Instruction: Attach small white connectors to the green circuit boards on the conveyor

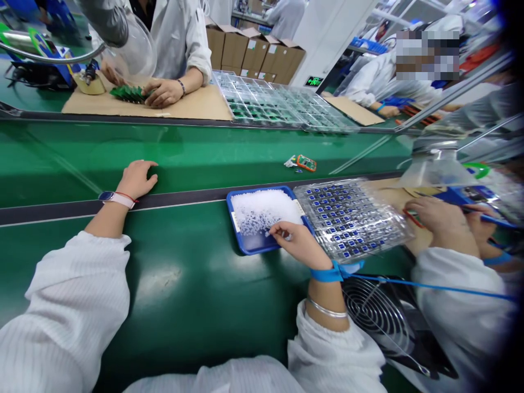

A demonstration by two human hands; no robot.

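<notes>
My left hand (137, 178) rests on the edge of the green conveyor belt (196, 158), fingers curled loosely with nothing in them. My right hand (298, 242) reaches into a blue tray (249, 245) full of small clear plastic pieces (262, 210), its fingertips pinched on one of them. A clear blister tray (347, 218) with several small blue parts lies just right of the blue tray. A blue wrist strap (333, 271) circles my right wrist.
A fan grille (376, 311) sits by my right forearm. A co-worker's hands (440, 224) work at my right. Across the belt another person's hand (164, 91) holds green boards (129, 94) on cardboard. Clear trays (278, 103) and an orange part (306, 162) lie beyond.
</notes>
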